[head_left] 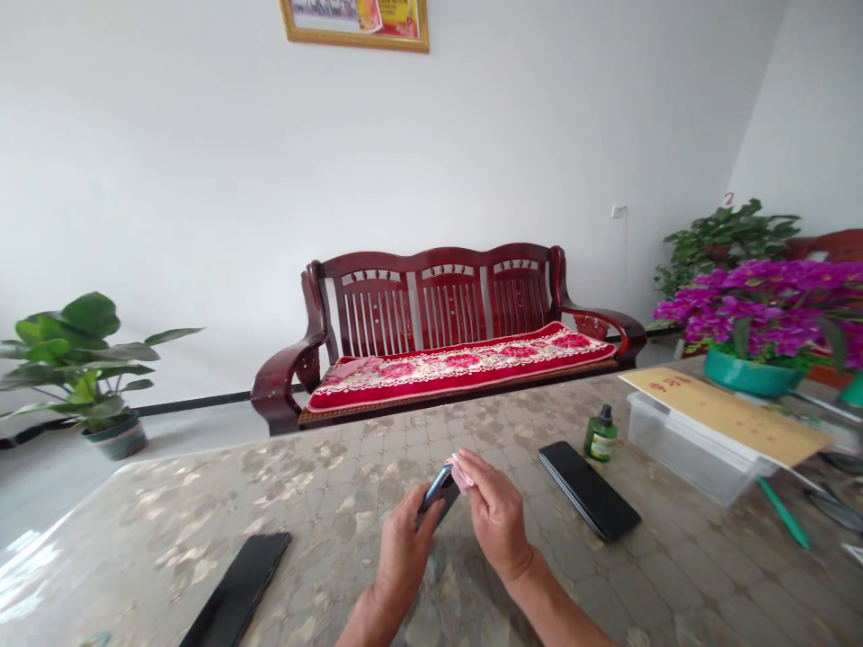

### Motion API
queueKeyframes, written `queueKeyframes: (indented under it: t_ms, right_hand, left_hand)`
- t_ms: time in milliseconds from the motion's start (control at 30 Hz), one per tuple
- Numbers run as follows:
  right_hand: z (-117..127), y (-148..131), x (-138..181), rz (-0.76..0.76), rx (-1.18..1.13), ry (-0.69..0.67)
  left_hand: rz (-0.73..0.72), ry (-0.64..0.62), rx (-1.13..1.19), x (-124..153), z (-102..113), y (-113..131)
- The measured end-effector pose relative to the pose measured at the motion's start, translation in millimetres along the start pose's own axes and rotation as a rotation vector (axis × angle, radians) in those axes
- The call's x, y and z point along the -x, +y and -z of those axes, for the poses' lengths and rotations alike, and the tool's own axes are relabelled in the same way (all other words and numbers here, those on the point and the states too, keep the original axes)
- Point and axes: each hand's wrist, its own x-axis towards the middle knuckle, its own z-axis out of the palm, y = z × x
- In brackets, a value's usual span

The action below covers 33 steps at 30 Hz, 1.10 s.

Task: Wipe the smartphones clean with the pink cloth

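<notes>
Over tbl (337, 503) | L hand (405, 537) grips phone (441, 496), partly hid | R hand (497, 517) pinches pink cloth (460, 474)

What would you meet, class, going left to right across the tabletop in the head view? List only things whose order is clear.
Black phone, left hand, held device, right hand, second black phone, clear plastic box, green pen.

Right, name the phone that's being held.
The blue-edged phone in the left hand; the black phone at left and black phone at right lie on the table.
</notes>
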Motion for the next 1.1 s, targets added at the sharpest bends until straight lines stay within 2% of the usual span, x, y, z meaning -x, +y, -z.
queueKeyframes:
  t_ms: [67,200,367,467,667,933,1100]
  right_hand:
    - [-1,0,-1,-0.075,-0.049,0.038]
    - [-6,0,-4,-0.327,-0.264,0.104]
    - [-10,-2,-4,-0.61,-0.392,0.125]
    - [-11,-4,-3,-0.726,-0.445,0.115]
    - [-16,-10,-1,-0.745,-0.462,0.086]
    - [-18,-17,0,-0.664,-0.446,0.07]
    - [-11,-16,-3,-0.583,-0.322,0.103]
  left_hand:
    - [0.017,0.024,0.019,1,-2,-2]
    - [0.027,0.045,0.03,0,-6,-4]
    - [0.036,0.029,0.008,-4,-6,-1]
    - [0.013,-0.008,-0.049,-7,-2,1]
    - [-0.091,-0.064,-0.137,-14,6,5]
    - [-0.098,0.019,-0.023,-22,6,27]
    - [-0.058,-0.013,0.025,-27,5,38]
